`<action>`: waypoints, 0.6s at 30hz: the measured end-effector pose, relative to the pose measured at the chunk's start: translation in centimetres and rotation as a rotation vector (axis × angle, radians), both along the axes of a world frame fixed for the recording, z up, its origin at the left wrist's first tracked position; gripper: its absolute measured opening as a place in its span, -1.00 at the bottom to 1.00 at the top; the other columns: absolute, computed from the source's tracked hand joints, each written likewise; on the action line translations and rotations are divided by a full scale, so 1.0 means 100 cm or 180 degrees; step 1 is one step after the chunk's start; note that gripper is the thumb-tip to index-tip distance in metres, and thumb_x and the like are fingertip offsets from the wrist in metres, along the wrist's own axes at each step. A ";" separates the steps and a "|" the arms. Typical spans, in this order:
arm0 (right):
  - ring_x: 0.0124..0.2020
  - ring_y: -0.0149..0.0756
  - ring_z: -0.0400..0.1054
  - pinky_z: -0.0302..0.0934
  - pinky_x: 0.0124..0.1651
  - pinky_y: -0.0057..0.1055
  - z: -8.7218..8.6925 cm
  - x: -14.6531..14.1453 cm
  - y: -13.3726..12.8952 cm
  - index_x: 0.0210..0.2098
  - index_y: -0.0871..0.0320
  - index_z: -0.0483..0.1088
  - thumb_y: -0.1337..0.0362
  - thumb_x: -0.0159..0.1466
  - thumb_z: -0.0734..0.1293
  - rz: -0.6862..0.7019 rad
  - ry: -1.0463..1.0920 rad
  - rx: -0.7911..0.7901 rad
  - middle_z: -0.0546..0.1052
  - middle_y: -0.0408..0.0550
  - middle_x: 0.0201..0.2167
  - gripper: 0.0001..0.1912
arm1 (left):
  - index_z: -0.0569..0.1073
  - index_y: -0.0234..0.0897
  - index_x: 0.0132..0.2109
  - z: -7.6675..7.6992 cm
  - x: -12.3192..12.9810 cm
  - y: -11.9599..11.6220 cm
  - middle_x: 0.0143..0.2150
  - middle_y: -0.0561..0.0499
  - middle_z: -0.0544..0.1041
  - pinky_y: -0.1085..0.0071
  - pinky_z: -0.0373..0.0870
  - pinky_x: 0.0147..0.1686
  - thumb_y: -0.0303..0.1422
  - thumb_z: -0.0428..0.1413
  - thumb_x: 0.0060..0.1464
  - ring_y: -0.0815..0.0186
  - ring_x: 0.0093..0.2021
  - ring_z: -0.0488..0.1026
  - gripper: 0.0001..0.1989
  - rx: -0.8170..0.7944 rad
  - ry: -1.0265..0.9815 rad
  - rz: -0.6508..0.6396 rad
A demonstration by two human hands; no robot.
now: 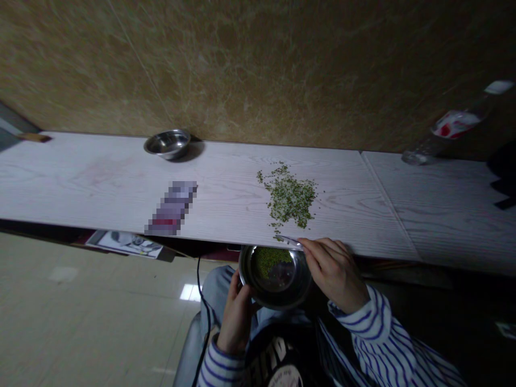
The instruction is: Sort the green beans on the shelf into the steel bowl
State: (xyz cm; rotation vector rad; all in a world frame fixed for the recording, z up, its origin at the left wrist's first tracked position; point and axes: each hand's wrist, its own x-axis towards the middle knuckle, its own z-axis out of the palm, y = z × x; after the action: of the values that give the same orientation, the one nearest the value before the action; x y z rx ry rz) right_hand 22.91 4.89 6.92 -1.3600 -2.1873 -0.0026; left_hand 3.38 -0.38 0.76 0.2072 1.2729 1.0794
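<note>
My left hand point(237, 312) grips the left rim of a metal bowl point(300, 290), held just below the table's front edge. Small green beans point(271, 260) cover part of the bowl's bottom. Between the thumb and fingers of my right hand point(332, 271) is a thin, shiny utensil point(291, 242), perhaps a spoon; its exact kind is hard to make out. Its tip lies on the tabletop by a few beans at the edge. Beyond it, a loose patch of green beans point(291, 199) is spread over the wood.
A second metal bowl point(168, 145) stands near the wall, left of the beans. A blurred-out flat object point(172, 208) lies at the front edge. On the right stands a plastic bottle point(451, 129). A black cable point(201, 301) hangs beside my left leg, near an open drawer point(131, 244).
</note>
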 end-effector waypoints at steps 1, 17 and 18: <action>-0.29 -0.30 0.37 0.15 -0.19 -0.32 0.000 -0.002 -0.001 -0.08 0.17 0.38 0.42 0.28 0.18 0.0006 -0.0003 -0.0020 0.55 -0.03 -0.31 -0.75 | 0.24 -0.08 0.12 0.001 0.000 0.000 -0.10 0.02 0.47 0.48 0.28 -0.34 -0.32 0.12 -0.10 0.38 -0.26 0.38 -0.44 0.0007 0.0000 -0.0018; -0.32 -0.29 0.38 0.17 -0.21 -0.33 0.000 0.006 0.004 -0.10 0.18 0.39 0.40 0.27 0.19 -0.0249 -0.0009 0.0143 0.55 -0.02 -0.34 -0.76 | 0.24 -0.10 0.13 -0.004 -0.001 0.000 0.02 -0.06 0.41 0.48 0.29 -0.39 -0.32 0.10 -0.07 0.34 -0.23 0.39 -0.45 0.0051 0.0030 -0.0072; -0.32 -0.29 0.38 0.17 -0.21 -0.33 0.000 0.006 0.004 -0.10 0.17 0.39 0.40 0.28 0.19 -0.0251 -0.0025 0.0140 0.55 -0.03 -0.34 -0.76 | 0.24 -0.10 0.13 -0.004 -0.001 0.000 0.03 -0.06 0.40 0.47 0.30 -0.39 -0.32 0.10 -0.06 0.34 -0.23 0.40 -0.45 0.0049 0.0037 -0.0072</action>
State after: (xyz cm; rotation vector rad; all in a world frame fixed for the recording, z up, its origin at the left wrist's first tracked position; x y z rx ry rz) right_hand 23.51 5.30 6.88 -1.4229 -2.1261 -0.0851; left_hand 3.26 -0.34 0.38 0.2394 1.2701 1.0703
